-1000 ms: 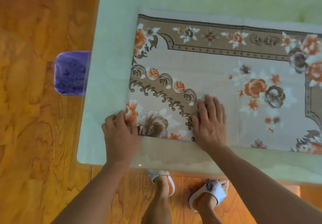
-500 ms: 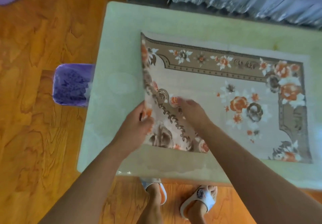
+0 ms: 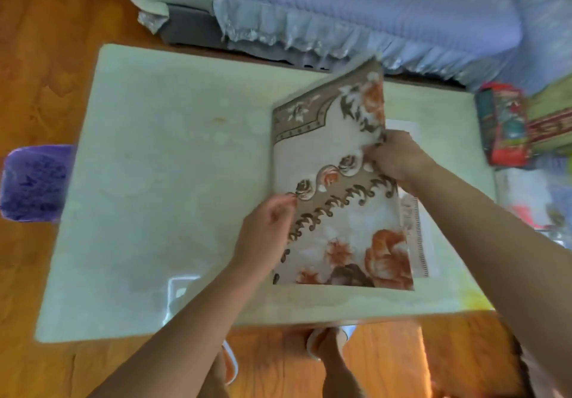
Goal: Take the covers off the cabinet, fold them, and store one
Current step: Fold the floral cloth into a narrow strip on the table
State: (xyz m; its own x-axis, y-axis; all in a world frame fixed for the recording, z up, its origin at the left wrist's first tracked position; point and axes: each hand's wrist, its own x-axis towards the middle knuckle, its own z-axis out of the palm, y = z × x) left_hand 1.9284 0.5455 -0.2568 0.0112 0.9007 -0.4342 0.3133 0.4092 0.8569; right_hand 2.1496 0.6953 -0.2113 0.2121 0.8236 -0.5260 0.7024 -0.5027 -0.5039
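The floral cover [image 3: 340, 211], beige with orange blooms and brown scrollwork, lies folded over on the right half of the pale green worktop [image 3: 154, 180], its upper flap lifted off the surface. We see a wooden floor [image 3: 37, 57] around the worktop and a sofa with a ruffled blue throw [image 3: 371, 10] behind it. A purple stool [image 3: 31, 184] stands at the worktop's left edge, and colourful packages [image 3: 504, 125] sit off its right end. Our left hand [image 3: 266, 230] pinches the cover's left edge; our right hand [image 3: 396, 156] grips the raised flap near its right edge. Slippered feet [image 3: 325, 342] show below.
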